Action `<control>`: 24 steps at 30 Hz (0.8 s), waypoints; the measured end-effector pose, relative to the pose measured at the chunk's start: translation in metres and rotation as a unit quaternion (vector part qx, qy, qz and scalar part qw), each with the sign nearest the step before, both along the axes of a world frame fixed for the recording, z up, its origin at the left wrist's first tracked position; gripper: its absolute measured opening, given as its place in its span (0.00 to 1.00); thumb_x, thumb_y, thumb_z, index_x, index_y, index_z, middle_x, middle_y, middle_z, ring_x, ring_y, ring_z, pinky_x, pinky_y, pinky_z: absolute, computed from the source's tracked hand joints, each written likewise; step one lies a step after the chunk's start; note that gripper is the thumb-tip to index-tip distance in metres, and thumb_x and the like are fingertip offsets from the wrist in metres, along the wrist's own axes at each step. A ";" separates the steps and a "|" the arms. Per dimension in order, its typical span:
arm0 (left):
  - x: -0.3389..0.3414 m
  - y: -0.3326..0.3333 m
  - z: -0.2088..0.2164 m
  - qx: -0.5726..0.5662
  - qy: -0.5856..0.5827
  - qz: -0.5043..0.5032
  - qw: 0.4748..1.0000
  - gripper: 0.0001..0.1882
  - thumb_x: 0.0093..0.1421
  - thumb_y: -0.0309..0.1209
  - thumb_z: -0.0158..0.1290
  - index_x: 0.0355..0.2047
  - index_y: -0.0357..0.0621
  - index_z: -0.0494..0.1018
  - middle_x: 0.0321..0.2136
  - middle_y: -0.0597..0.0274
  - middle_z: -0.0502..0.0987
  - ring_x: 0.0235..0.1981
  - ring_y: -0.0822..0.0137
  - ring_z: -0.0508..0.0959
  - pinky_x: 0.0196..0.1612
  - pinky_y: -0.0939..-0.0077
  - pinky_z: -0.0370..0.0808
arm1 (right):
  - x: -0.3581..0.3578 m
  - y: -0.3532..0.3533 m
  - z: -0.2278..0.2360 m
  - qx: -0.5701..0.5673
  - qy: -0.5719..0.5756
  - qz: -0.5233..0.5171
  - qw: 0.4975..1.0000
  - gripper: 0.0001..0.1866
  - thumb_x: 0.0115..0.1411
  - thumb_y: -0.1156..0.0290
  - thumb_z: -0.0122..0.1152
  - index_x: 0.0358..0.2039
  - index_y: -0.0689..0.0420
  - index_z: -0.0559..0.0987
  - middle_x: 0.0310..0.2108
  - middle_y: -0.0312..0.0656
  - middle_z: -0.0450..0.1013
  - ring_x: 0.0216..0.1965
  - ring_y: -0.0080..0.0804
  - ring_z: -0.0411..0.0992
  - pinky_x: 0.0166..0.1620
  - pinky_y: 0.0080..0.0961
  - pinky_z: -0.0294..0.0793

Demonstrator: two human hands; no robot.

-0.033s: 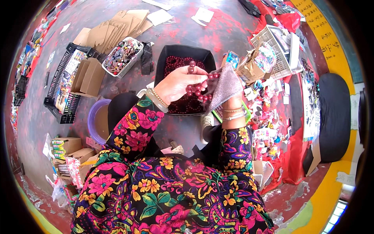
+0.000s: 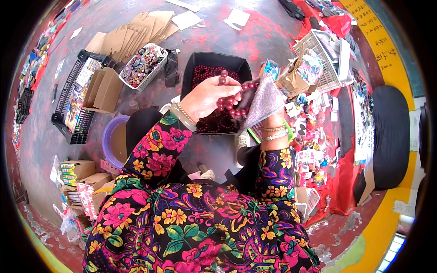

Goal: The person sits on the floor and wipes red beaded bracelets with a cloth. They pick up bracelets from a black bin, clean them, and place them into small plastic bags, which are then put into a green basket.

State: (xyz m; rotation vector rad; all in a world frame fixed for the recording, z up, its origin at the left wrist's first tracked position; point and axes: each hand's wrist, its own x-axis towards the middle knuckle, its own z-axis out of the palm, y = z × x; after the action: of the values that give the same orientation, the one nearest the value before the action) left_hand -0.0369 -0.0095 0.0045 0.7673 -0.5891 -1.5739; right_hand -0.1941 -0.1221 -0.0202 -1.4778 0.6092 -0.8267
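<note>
My left hand [image 2: 207,98] is closed, pinching a string of glossy dark red beads [image 2: 240,112] between thumb and fingers. One end of the string pokes up above the thumb, and a loop hangs below the fingers. A greyish-purple cloth [image 2: 267,101] drapes over my right hand [image 2: 274,120], which grips it and hides its own fingers. The beads run from the left fingers to the cloth's left edge. Under both hands stands a black bin [image 2: 246,69], holding many more strings of the same red beads [image 2: 205,74].
Left of the bin are a white basket [image 2: 144,82] of mixed trinkets, flattened cardboard [image 2: 132,36], a black crate [image 2: 63,120] and a purple basin [image 2: 108,141]. To the right are an opened cardboard box [image 2: 293,82], a white crate [image 2: 327,75] and scattered small packages [image 2: 312,157].
The hanging bead loop has shifted slightly and is a little blurred. My right hand and the cloth have moved marginally; my left hand stays nearly in place.
</note>
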 end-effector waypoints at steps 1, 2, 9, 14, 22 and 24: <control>0.008 0.003 -0.007 0.005 -0.016 0.025 1.000 0.08 0.58 0.29 0.50 0.36 0.38 0.70 0.27 0.63 0.73 0.28 0.73 0.73 0.33 0.79 0.71 | 0.008 0.009 0.033 -0.224 0.138 0.048 0.964 0.09 0.58 0.68 0.53 0.35 0.59 0.75 0.28 0.33 0.72 0.27 0.21 0.69 0.30 0.18 0.70; 0.007 0.001 -0.009 0.004 -0.027 0.036 0.999 0.08 0.58 0.29 0.50 0.36 0.38 0.70 0.27 0.63 0.73 0.28 0.73 0.73 0.33 0.80 0.70 | 0.003 0.012 0.028 -0.078 0.062 0.090 0.991 0.10 0.57 0.71 0.53 0.39 0.59 0.74 0.29 0.33 0.72 0.30 0.20 0.69 0.33 0.18 0.70; 0.004 0.000 -0.015 0.061 0.001 0.032 0.998 0.06 0.59 0.30 0.49 0.35 0.41 0.71 0.30 0.67 0.73 0.30 0.78 0.73 0.34 0.82 0.70 | 0.006 0.025 0.020 -0.033 0.081 0.072 0.994 0.06 0.56 0.73 0.57 0.34 0.59 0.76 0.27 0.28 0.69 0.29 0.14 0.64 0.33 0.14 0.66; -0.003 0.000 -0.003 0.042 0.014 0.047 0.998 0.08 0.59 0.31 0.49 0.36 0.40 0.71 0.30 0.67 0.74 0.30 0.77 0.73 0.34 0.81 0.71 | 0.003 0.016 0.003 0.012 0.074 -0.063 0.995 0.10 0.61 0.68 0.50 0.30 0.61 0.76 0.23 0.27 0.68 0.26 0.14 0.62 0.29 0.14 0.64; 0.005 0.000 -0.009 -0.005 -0.044 0.037 0.998 0.07 0.59 0.30 0.49 0.33 0.39 0.71 0.27 0.64 0.73 0.26 0.76 0.72 0.30 0.83 0.70 | -0.002 0.026 0.034 0.086 -0.015 0.106 0.990 0.15 0.61 0.62 0.50 0.40 0.62 0.73 0.32 0.36 0.73 0.33 0.21 0.70 0.38 0.19 0.70; 0.003 -0.001 -0.010 -0.008 -0.054 0.027 0.998 0.07 0.60 0.31 0.49 0.33 0.40 0.71 0.25 0.67 0.72 0.24 0.78 0.71 0.29 0.84 0.68 | -0.001 0.028 0.030 0.002 0.056 0.090 0.994 0.14 0.53 0.73 0.61 0.41 0.59 0.72 0.32 0.31 0.69 0.34 0.16 0.65 0.39 0.15 0.67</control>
State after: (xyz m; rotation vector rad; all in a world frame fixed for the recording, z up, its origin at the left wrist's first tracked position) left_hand -0.0340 -0.0107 -0.0054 0.8533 -0.6540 -1.4827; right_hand -0.1952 -0.0945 0.0098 -1.5590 0.5508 -0.6053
